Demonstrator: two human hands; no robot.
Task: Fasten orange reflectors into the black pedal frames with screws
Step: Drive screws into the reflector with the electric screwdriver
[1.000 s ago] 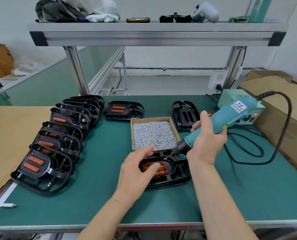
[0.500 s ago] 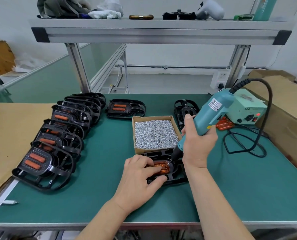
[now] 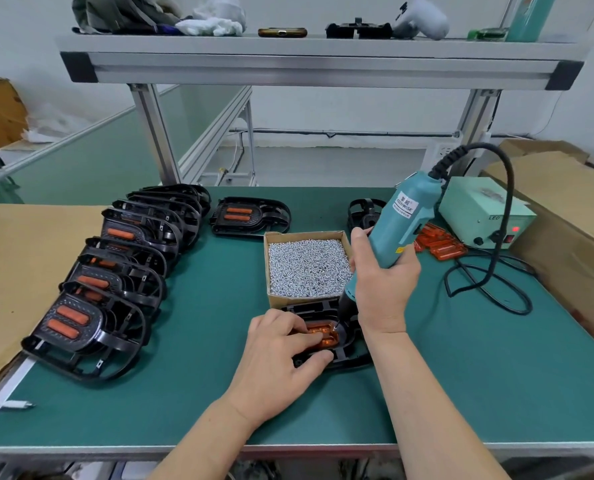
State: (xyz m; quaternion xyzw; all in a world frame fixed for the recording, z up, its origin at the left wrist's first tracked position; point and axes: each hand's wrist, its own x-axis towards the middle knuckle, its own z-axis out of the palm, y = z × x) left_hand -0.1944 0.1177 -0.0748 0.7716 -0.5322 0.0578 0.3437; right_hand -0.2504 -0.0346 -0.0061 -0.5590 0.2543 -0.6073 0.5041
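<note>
Green matting [image 3: 191, 393] covers the bench under a metal shelf [image 3: 323, 60] that spans the top of the frame. At lower centre we record one black pedal frame [image 3: 344, 355] lying flat on the mat just below a cardboard box of screws [image 3: 309, 265], with an orange reflector [image 3: 326, 334] seated in it. Our left hand [image 3: 281, 362] presses its fingers down on the reflector, thumb against the frame's near rim. Our right hand [image 3: 382, 282] is wrapped around a teal electric screwdriver [image 3: 403, 223], tilted, its tip touching the reflector's right end. Left of centre we list a row of overlapping finished pedals [image 3: 91, 320], each showing orange strips; one more finished pedal [image 3: 250, 216] lies alone above the box. At centre right we note loose reflectors [image 3: 437, 242] piled beside a pale green power unit [image 3: 479, 213], its red light on, and a black cable [image 3: 489, 292] looped on the mat.
</note>
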